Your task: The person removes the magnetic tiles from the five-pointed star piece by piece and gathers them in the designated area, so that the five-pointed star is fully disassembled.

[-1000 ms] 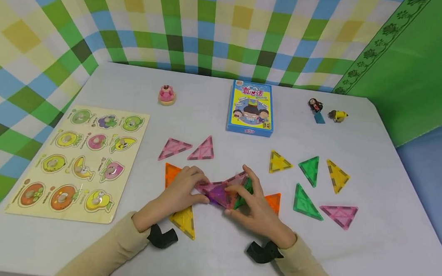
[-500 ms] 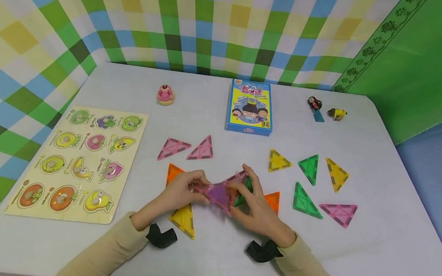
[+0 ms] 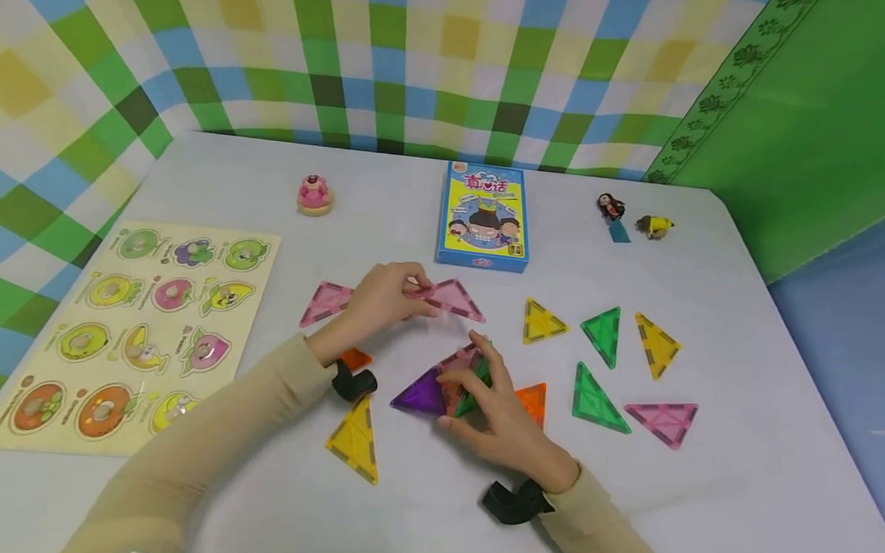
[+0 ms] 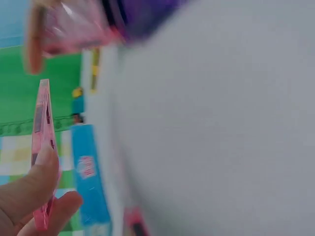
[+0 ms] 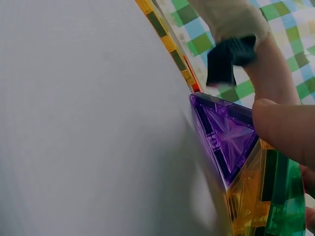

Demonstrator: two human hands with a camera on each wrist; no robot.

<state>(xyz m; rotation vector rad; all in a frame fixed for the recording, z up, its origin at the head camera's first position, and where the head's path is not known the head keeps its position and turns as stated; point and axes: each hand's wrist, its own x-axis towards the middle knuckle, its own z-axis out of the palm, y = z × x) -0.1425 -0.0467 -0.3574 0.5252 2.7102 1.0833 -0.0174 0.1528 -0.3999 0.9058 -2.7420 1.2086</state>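
Note:
My left hand (image 3: 383, 298) pinches a translucent pink triangular magnetic tile (image 3: 452, 299) between thumb and fingers, above the table behind the built tiles. In the left wrist view this pink tile (image 4: 43, 123) appears edge-on. My right hand (image 3: 505, 426) grips a small cluster of joined tiles at the middle. A purple triangular tile (image 3: 421, 394) forms its left side; a pink one (image 3: 462, 358) and a green one (image 3: 476, 387) stand by the fingers. In the right wrist view, my thumb (image 5: 280, 128) lies against the purple tile (image 5: 229, 132), beside an orange-yellow tile (image 5: 246, 191).
Loose pink (image 3: 327, 302), yellow (image 3: 355, 441), orange (image 3: 532, 402) and green (image 3: 597, 400) triangular tiles lie around the hands. A wooden fruit puzzle board (image 3: 128, 327) is at left. A blue card box (image 3: 485, 218) and small figurines (image 3: 314, 196) stand toward the back.
My left hand has lifted a pink tile away from the purple tile and carried it toward the back of the table. My right hand keeps its grip on the cluster.

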